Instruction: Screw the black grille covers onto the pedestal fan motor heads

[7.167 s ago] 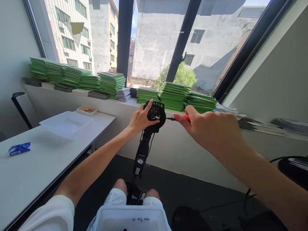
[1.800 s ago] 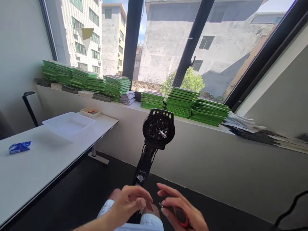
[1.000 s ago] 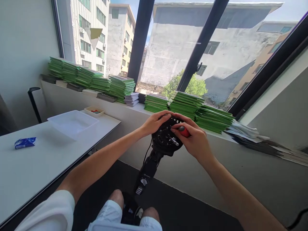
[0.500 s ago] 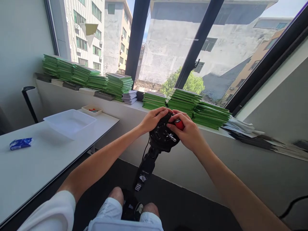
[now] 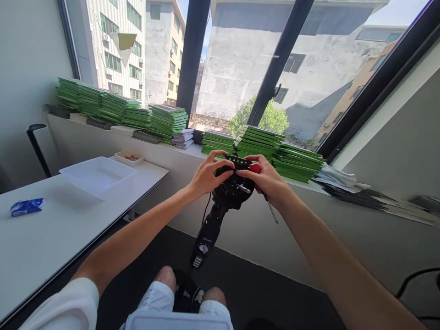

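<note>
Right hand point(image 5: 270, 179) is gripping a screwdriver point(image 5: 255, 167), risking dropping it by loosening; left hand point(image 5: 205, 178), at its nine o'clock, grasp unclear.

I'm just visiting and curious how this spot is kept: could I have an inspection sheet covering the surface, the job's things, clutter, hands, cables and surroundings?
Surface: white table at left, bearing a translucent tub, a small tray with red pieces, and a blue packet.
Job's things: black round unit on a black stand; red-handled tool, its thin shaft angled downward.
Clutter: green books stacked along the windowsill; sheets piled toward its right.
Left hand: over the unit's upper left, close to the other hand; whether it grips anything is unclear.
Right hand: holding the tool.
Cables: thin black cable beside the stand; thicker black cable at lower right.
Surroundings: dark window frame, with buildings and a tree outside.
</note>
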Demonstrator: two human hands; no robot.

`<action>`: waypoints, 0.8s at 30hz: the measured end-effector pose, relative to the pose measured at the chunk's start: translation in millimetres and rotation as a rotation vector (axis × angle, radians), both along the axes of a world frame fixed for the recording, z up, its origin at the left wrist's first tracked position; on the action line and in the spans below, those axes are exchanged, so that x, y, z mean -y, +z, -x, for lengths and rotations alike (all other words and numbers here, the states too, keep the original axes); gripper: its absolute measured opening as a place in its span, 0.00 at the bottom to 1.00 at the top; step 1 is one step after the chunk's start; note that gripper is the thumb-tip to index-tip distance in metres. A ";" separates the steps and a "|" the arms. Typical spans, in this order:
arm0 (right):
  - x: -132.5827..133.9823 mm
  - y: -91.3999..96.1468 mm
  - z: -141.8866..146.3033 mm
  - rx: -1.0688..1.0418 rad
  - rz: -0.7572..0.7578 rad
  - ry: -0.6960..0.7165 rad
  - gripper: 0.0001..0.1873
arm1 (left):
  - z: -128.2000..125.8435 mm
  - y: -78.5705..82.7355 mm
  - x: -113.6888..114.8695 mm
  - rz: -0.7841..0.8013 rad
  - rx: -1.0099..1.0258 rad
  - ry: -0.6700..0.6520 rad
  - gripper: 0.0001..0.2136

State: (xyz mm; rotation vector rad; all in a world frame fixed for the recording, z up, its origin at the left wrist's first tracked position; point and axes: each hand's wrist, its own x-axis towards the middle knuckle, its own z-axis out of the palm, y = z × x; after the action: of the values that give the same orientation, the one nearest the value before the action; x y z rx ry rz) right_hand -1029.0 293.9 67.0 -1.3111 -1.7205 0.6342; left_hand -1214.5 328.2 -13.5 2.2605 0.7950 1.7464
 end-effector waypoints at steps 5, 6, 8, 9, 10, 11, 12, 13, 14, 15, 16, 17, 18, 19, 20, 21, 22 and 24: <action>1.3 -1.4 1.9 -0.014 -0.012 0.021 0.39 | -0.6 10.5 -1.6 0.000 -0.054 -0.001 0.09; 1.4 -3.9 1.9 -0.018 -0.029 0.021 0.40 | -2.4 10.3 -0.5 0.003 -0.043 0.011 0.08; 0.8 -10.1 2.2 -0.022 -0.075 0.020 0.40 | -6.1 9.8 2.0 0.010 -0.015 0.049 0.07; 0.3 -13.4 2.3 -0.019 -0.100 0.021 0.40 | -7.7 9.8 3.1 0.012 -0.005 0.066 0.07; -0.2 -16.6 2.4 -0.016 -0.136 0.017 0.39 | -9.0 10.1 4.0 0.013 -0.002 0.076 0.06; -0.4 -19.4 2.4 -0.018 -0.183 0.004 0.37 | -9.9 10.4 4.7 0.012 -0.005 0.080 0.06; -0.1 -21.4 2.2 -0.022 -0.236 -0.019 0.36 | -10.5 10.8 5.2 0.010 -0.011 0.079 0.06; 1.1 -22.5 2.0 -0.025 -0.288 -0.050 0.34 | -10.7 11.0 5.5 0.006 -0.016 0.078 0.06; 3.4 -22.3 1.6 -0.047 -0.356 -0.083 0.30 | -10.8 11.0 5.8 0.000 -0.020 0.078 0.07; 6.9 -20.7 1.5 -0.086 -0.431 -0.112 0.26 | -10.6 10.7 6.1 -0.006 -0.025 0.078 0.07; 11.8 -17.4 1.7 -0.137 -0.508 -0.135 0.22 | -10.5 10.1 6.4 -0.014 -0.029 0.081 0.07; 17.7 -12.5 2.6 -0.192 -0.590 -0.139 0.19 | -10.3 9.4 6.7 -0.022 -0.033 0.085 0.08; 24.5 -6.2 4.4 -0.259 -0.689 -0.125 0.18 | -10.1 8.6 7.0 -0.030 -0.037 0.089 0.08; 31.7 1.1 7.2 -0.326 -0.776 -0.084 0.19 | -10.0 7.8 7.3 -0.036 -0.042 0.093 0.08; 38.7 9.2 11.0 -0.384 -0.840 -0.017 0.20 | -9.9 7.1 7.6 -0.042 -0.046 0.096 0.09; 45.1 17.3 15.6 -0.435 -0.870 0.072 0.21 | -10.0 6.6 7.9 -0.046 -0.050 0.098 0.09; 50.4 25.1 20.9 -0.474 -0.855 0.177 0.21 | -10.1 6.3 8.0 -0.050 -0.052 0.098 0.09; 56.6 37.4 31.8 -0.523 -0.792 0.347 0.21 | -10.4 6.0 8.1 -0.052 -0.047 0.093 0.09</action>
State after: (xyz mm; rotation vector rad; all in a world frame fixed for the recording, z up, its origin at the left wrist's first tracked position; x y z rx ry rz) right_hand -1060.8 237.3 104.4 -0.2640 -1.5098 0.3642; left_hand -1204.1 320.1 -7.5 2.3422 0.8873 1.7794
